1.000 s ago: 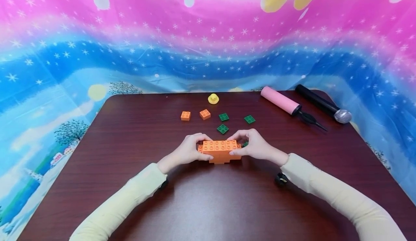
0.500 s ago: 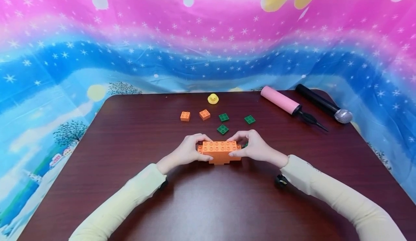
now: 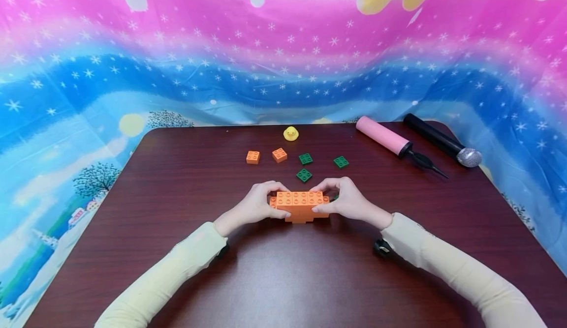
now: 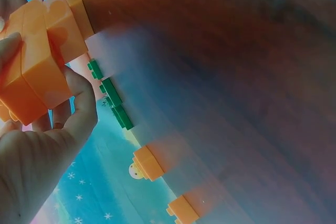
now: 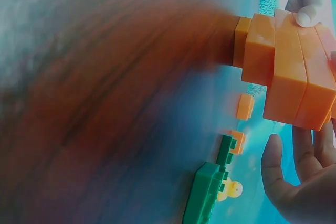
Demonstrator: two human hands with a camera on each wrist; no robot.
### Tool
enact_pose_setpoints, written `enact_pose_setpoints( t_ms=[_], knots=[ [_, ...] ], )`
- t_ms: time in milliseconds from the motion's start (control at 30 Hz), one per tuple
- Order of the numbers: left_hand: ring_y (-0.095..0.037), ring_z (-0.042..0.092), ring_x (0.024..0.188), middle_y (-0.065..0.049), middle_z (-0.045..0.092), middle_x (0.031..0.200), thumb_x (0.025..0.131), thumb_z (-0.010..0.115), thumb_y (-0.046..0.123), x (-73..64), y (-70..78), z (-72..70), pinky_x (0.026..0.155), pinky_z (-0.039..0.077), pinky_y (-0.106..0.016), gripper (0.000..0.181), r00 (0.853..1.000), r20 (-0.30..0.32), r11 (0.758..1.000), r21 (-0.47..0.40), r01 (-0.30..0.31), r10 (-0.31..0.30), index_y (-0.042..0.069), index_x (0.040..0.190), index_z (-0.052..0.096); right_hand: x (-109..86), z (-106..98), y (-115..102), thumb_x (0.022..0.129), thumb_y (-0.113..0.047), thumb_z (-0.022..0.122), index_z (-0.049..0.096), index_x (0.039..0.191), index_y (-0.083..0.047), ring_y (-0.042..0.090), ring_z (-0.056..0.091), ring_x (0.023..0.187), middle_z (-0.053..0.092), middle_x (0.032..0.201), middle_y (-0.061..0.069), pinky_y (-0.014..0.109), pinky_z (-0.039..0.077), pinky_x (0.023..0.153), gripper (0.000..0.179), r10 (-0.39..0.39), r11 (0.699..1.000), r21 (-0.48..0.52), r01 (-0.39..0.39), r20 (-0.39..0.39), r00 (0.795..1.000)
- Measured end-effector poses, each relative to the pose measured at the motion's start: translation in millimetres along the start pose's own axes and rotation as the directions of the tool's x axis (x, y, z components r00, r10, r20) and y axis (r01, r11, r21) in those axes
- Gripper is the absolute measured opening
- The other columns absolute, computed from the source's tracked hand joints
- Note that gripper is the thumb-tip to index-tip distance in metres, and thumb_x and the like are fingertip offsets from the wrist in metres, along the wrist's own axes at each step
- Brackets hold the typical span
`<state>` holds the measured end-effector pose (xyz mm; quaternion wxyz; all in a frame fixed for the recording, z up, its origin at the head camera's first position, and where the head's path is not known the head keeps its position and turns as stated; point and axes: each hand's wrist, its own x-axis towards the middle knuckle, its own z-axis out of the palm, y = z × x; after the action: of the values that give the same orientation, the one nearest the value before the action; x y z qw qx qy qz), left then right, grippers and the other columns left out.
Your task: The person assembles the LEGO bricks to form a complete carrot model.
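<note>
A stepped block of joined orange toy bricks [image 3: 299, 206] stands on the dark table in front of the person, wider above and narrow at its foot. My left hand [image 3: 259, 204] grips its left end, thumb on the near face and fingers behind. At the other end my right hand [image 3: 350, 200] holds it the same way. Both wrist views show the layered orange sides of the bricks [image 5: 286, 72] and the small base piece [image 4: 80, 11] touching the table. Behind the right hand, a green brick [image 3: 335, 197] is mostly hidden; its taller side [image 5: 200, 195] shows in the right wrist view.
Beyond the hands lie two loose orange bricks [image 3: 253, 157] and three flat green bricks [image 3: 304, 175]. A yellow rubber duck [image 3: 290, 134] sits near the far edge. At the back right rest a pink hand pump [image 3: 382, 135] and a black microphone [image 3: 436, 136]. A printed cloth [image 3: 274, 72] hangs behind.
</note>
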<state>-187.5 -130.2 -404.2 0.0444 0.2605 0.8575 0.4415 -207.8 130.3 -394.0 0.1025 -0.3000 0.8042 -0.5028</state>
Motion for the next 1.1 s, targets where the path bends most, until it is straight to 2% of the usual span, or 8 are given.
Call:
enact_pose_setpoints(
  t_ms=[267, 500, 633, 867, 1100],
  knots=[
    [-0.015, 0.056, 0.087, -0.004, 0.065, 0.101, 0.071, 0.084, 0.019, -0.7, -0.6, 2.0, 0.073, 0.050, -0.024, 0.040, 1.000, 0.001, 1.000, 0.009, 0.017, -0.017, 0.009, 0.106, 0.066, -1.8, 3, 2, 0.073, -0.013, 0.083, 0.071, 0.103, -0.008, 0.016, 0.063, 0.082, 0.072, 0.099, 0.005, 0.028, 0.055, 0.071, 0.033, -0.012, 1.000, -0.029, 0.011, -0.030, 0.999],
    [-0.016, 0.056, 0.088, -0.006, 0.065, 0.103, 0.072, 0.083, 0.019, -2.8, 1.4, -0.1, 0.074, 0.050, -0.026, 0.043, 0.999, -0.025, 0.999, 0.022, 0.025, -0.025, 0.008, 0.109, 0.065, -2.4, 5, -4, 0.076, -0.015, 0.081, 0.068, 0.107, -0.009, 0.017, 0.059, 0.086, 0.069, 0.102, 0.005, 0.032, 0.052, 0.072, 0.034, -0.027, 0.996, -0.086, 0.024, -0.026, 0.999],
    [-0.016, 0.056, 0.089, -0.006, 0.065, 0.103, 0.073, 0.083, 0.020, -3.0, 3.0, 1.5, 0.074, 0.049, -0.025, 0.044, 1.000, -0.014, 0.999, 0.029, 0.027, -0.027, 0.008, 0.111, 0.065, -5.0, 5, -3, 0.077, -0.016, 0.080, 0.067, 0.108, -0.011, 0.019, 0.057, 0.091, 0.068, 0.104, 0.004, 0.036, 0.053, 0.074, 0.034, 0.001, 0.998, -0.059, -0.003, -0.023, 1.000],
    [-0.017, 0.056, 0.089, -0.007, 0.064, 0.104, 0.074, 0.083, 0.021, -3.2, 3.9, 1.7, 0.075, 0.049, -0.026, 0.044, 1.000, -0.005, 0.999, 0.025, 0.021, -0.021, 0.008, 0.112, 0.065, -6.9, 3, 1, 0.077, -0.015, 0.080, 0.066, 0.113, -0.010, 0.021, 0.058, 0.097, 0.067, 0.110, 0.008, 0.035, 0.055, 0.075, 0.039, 0.015, 1.000, 0.001, -0.015, -0.016, 1.000],
    [-0.017, 0.056, 0.090, -0.007, 0.065, 0.104, 0.073, 0.083, 0.022, -4.5, 0.9, 0.6, 0.076, 0.049, -0.026, 0.045, 1.000, -0.012, 1.000, 0.027, 0.011, -0.011, 0.009, 0.112, 0.065, -11.7, -2, 8, 0.074, -0.016, 0.082, 0.065, 0.116, -0.009, 0.023, 0.060, 0.101, 0.066, 0.114, 0.010, 0.032, 0.056, 0.073, 0.046, 0.044, 0.999, -0.010, -0.045, -0.012, 0.999]
  ],
)
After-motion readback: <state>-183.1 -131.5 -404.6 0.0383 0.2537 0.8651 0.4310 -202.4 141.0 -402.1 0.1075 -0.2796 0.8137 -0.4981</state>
